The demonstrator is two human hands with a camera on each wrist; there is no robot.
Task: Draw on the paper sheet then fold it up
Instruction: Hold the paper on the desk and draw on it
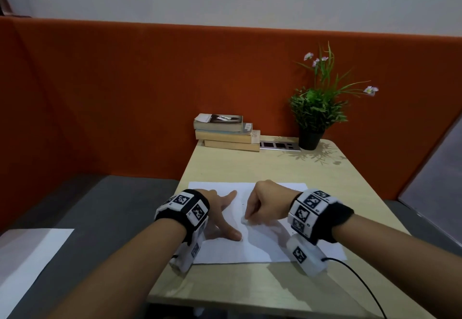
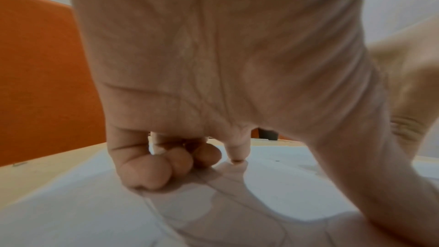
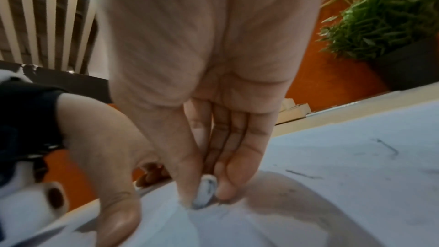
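A white paper sheet lies flat on the light wooden table, with faint pencil marks on it. My left hand presses on the sheet's left half, index finger and thumb spread apart. Its other fingers are curled onto the paper and hold nothing. My right hand is at the sheet's middle and pinches a small white eraser, grey with smudges, between thumb and fingers. The eraser's lower end touches the paper.
At the table's far edge stand a stack of books, a socket strip and a potted plant. An orange partition runs behind. Another white sheet lies lower left. A black cable trails from my right wrist.
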